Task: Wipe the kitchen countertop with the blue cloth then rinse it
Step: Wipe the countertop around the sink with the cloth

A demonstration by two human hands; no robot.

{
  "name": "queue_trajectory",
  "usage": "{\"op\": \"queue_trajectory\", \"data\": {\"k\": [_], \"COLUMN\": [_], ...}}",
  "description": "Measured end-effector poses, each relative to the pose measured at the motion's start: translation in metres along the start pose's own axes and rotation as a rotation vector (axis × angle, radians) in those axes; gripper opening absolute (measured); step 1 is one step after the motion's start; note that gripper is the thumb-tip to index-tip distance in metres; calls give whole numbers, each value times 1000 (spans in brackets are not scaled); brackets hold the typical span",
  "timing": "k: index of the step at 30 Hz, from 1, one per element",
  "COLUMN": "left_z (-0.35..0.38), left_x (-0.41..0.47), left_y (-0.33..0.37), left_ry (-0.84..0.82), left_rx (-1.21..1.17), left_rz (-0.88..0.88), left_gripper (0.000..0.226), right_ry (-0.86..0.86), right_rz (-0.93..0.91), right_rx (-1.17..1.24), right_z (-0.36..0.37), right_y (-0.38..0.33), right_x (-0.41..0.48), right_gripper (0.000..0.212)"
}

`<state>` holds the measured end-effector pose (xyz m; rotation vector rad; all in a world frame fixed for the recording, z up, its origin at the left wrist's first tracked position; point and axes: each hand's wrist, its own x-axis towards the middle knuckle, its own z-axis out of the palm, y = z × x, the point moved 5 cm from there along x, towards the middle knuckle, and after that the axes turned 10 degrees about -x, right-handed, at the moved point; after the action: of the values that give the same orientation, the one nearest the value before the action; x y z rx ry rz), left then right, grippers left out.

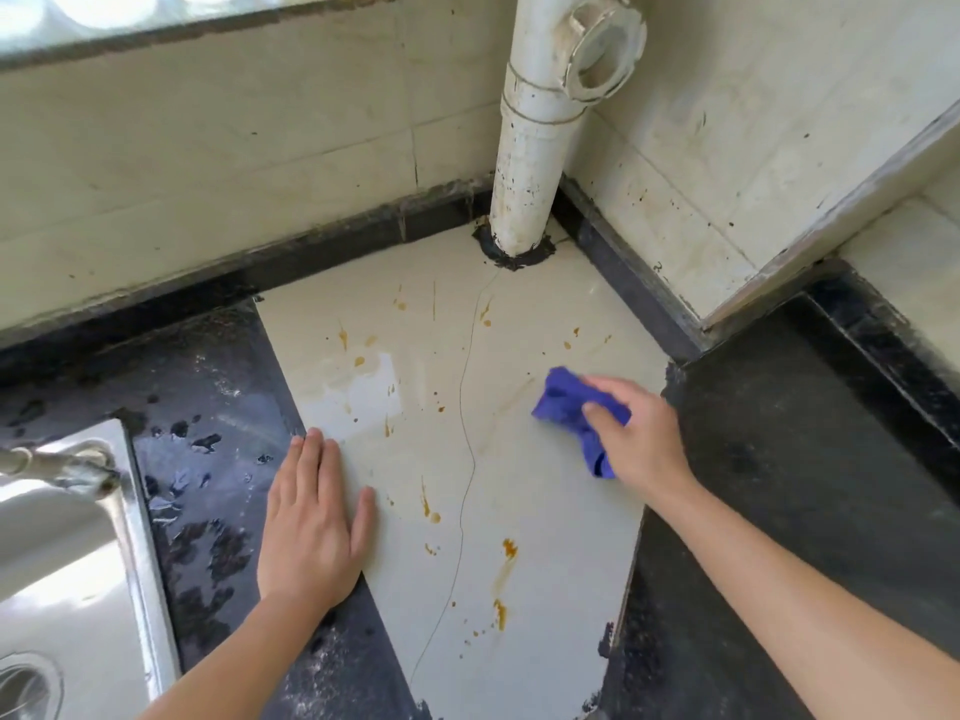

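Sink [78, 537]: sitting at far left.
Left hand [311, 527]: lying flat, fingers straight, pressing the countertop [545, 511].
Stains [506, 553]: dotting the pale tile.
Cloth [563, 402]: bunched on the tile's right side, running near-right to far-left.
Right hand [639, 433]: gripping the cloth.

Landmark: pipe [524, 163], upright in the far corner of the surface [545, 511]. The cloth [563, 400] lies on the surface in front of the pipe, slightly right; my right hand [641, 433] grips it from the near side. My left hand [311, 527] lies flat on the surface, in front and left of the pipe. The sink [137, 537] sits further left of the pipe, nearer me, tap [57, 467] over its rim. Scattered splashes [431, 511] lie between pipe and me.
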<state>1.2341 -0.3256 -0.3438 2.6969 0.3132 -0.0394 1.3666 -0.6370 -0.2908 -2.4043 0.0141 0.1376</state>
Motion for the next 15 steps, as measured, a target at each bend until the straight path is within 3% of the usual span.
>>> {"op": "queue_trajectory", "data": {"k": [2,5,7,10,13,15], "left_z": [0,1,2,2,1,1], "left_x": [0,0,1,1,0,0], "left_y": [0,-1,-1,-2,-1,1], "left_ry": [2,8,7,7,3,-6], "left_rx": [6,2,0,0,4,6], "left_rz": [1,-7,-7,-5,-10,-13], "left_gripper": [74,75,74,74,75,74], "right_ry": [218,242,235,193,-56,-360], "right_rz": [159,266,204,-105,-329,-290], "right_rx": [-193,-459,-500,-406,-287,-116], "right_z": [-24,7,37,70,84,72], "right_y": [20,27,11,-35,-59,-61], "right_x": [42,72,78,58,16,15], "right_gripper": [38,48,48,44,34,27]}}
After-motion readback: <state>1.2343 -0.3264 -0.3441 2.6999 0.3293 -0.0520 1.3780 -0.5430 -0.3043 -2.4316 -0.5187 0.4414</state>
